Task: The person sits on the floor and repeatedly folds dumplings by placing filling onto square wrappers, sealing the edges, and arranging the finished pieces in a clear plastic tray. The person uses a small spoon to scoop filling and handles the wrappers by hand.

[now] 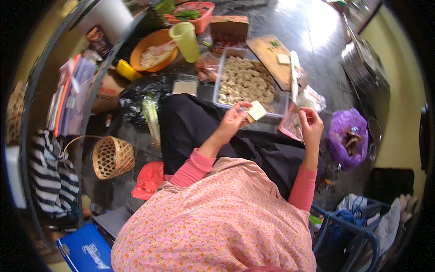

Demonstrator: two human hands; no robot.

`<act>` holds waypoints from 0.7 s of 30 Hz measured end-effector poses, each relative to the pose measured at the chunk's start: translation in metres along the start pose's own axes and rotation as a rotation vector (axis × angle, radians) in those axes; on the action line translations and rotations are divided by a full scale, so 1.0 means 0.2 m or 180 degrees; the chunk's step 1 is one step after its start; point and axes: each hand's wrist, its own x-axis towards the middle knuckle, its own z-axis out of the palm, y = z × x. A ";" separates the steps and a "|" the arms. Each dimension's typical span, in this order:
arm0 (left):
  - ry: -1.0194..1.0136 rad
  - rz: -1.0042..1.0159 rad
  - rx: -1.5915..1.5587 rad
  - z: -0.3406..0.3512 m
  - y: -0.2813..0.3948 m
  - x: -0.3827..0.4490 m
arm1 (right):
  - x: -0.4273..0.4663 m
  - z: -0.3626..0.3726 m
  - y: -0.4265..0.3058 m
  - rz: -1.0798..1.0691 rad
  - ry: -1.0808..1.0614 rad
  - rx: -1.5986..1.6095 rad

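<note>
My left hand (pixel 234 117) grips a small stack of cream square sheets (pixel 257 110) that look like dumpling wrappers, above the near edge of a clear plastic tub (pixel 250 113). Many small folded dumplings (pixel 246 78) fill much of that tub. My right hand (pixel 311 123) is raised to the right, thumb and fingertips pinched together. Whether something thin is between them is too blurred to tell. Below and left of it lies a pink-edged plastic pack (pixel 288 126). A wooden cutting board (pixel 268 57) leans on the tub's far right corner, bearing a white square piece (pixel 283 59) and green bits.
A long white utensil (pixel 294 73) lies along the board's right edge. An orange bowl (pixel 154 51) with pale filling and a yellow-green cup (pixel 185 40) stand beyond. Leeks (pixel 150 115) lie left, near a woven basket (pixel 114 157). A purple bag (pixel 348 139) stands right.
</note>
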 end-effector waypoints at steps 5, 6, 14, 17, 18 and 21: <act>-0.0004 0.0089 0.0246 0.01 -0.03 0.03 | 0.04 -0.13 0.35 0.0495 0.0042 -0.3006; 0.0041 0.0086 0.0287 0.02 -0.03 0.04 | 0.03 -0.13 0.39 0.0530 -0.0066 -0.3062; 0.0067 0.0198 0.0380 0.06 -0.05 0.09 | 0.09 -0.01 0.49 0.0690 -0.0630 -0.3551; 0.0225 0.0207 0.0352 0.05 -0.07 0.10 | 0.10 0.00 0.50 0.0530 -0.0692 -0.3764; 0.0328 0.0247 0.0311 0.05 -0.08 0.10 | 0.11 0.01 0.49 0.0455 -0.0728 -0.3845; 0.0236 0.0224 0.0247 0.02 -0.09 0.11 | 0.10 0.01 0.48 0.0310 -0.0520 -0.3692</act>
